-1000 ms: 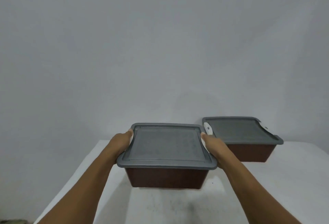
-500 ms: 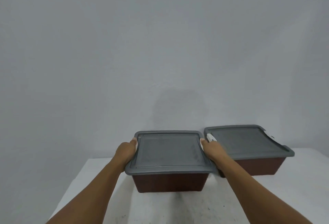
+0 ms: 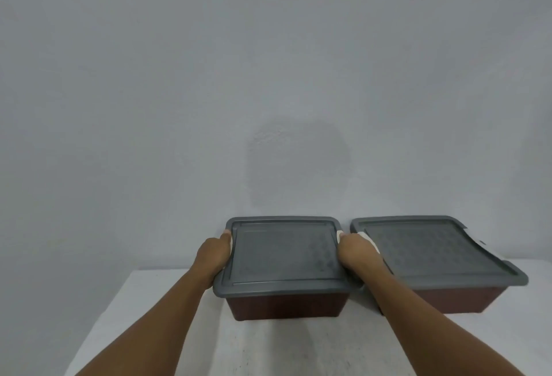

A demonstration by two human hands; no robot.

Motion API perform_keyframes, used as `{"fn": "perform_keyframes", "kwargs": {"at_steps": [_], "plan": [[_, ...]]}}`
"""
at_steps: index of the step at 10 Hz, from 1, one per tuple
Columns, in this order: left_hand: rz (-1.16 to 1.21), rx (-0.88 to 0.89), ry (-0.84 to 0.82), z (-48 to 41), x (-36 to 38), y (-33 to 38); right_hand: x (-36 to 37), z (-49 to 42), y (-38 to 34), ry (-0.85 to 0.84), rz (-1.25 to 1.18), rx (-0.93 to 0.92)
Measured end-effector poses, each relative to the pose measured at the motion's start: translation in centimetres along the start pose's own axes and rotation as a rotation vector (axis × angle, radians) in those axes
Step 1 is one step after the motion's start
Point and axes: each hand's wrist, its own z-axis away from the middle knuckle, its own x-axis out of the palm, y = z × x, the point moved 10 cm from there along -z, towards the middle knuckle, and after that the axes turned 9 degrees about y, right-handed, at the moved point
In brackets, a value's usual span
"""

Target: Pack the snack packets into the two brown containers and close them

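Note:
Two brown containers with grey lids stand side by side on a white table point(image 3: 268, 345). The left container point(image 3: 286, 305) has its lid point(image 3: 283, 256) on, and I grip it from both sides. My left hand point(image 3: 213, 254) clasps its left edge, thumb on the lid rim. My right hand point(image 3: 357, 251) clasps its right edge, in the gap between the two boxes. The right container point(image 3: 466, 299) sits closed under its lid point(image 3: 433, 250), untouched. No snack packets are visible; the lids hide the insides.
A plain grey wall point(image 3: 268, 76) rises right behind the containers. The table's left edge point(image 3: 98, 325) runs diagonally close to my left forearm. Bare tabletop lies in front of the boxes.
Held in both hands, the left container has moved away from me toward the wall and now sits level with the right container. My grip is unchanged.

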Motion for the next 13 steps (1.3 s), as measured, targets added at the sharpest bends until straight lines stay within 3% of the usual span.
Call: {"fn": "perform_keyframes", "kwargs": {"at_steps": [7,9,11,13], "plan": [[-0.081,-0.034,0.046,0.0,-0.6,-1.0,0.3,1.6,-0.2,-0.027,0.049,0.05],[-0.313,0.208,0.177,2.8,-2.7,1.2,0.1,3.2,-0.4,-0.059,0.034,0.001],[-0.442,0.42,0.13,8.1,-3.2,0.9,0.3,7.7,2.3,-0.071,-0.245,0.102],[-0.193,0.497,0.219,13.8,-5.3,-1.4,-0.4,14.3,4.7,-0.046,-0.375,0.063]]}}
